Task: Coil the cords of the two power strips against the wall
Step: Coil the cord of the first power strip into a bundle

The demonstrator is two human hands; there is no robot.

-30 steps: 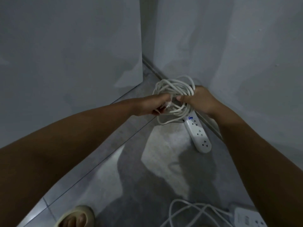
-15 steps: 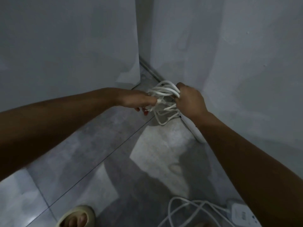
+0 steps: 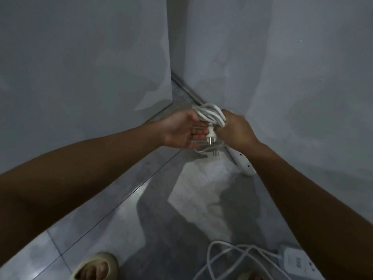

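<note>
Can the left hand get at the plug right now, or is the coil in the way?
Probably yes. The left hand is open right beside the plug, fingers close to it. The plug hangs prongs-down below the coiled cord that the right hand grips; nothing seems to block it.

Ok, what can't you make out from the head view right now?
Far power strip: head view, mostly behind the right forearm; only its end shows.
Near power strip: head view, cut off by the bottom edge and that forearm.
Loose cord: head view, loops run off the bottom edge; its plug is unseen.
Fingers of the right hand: head view, curled out of sight behind the coiled cord.
</note>
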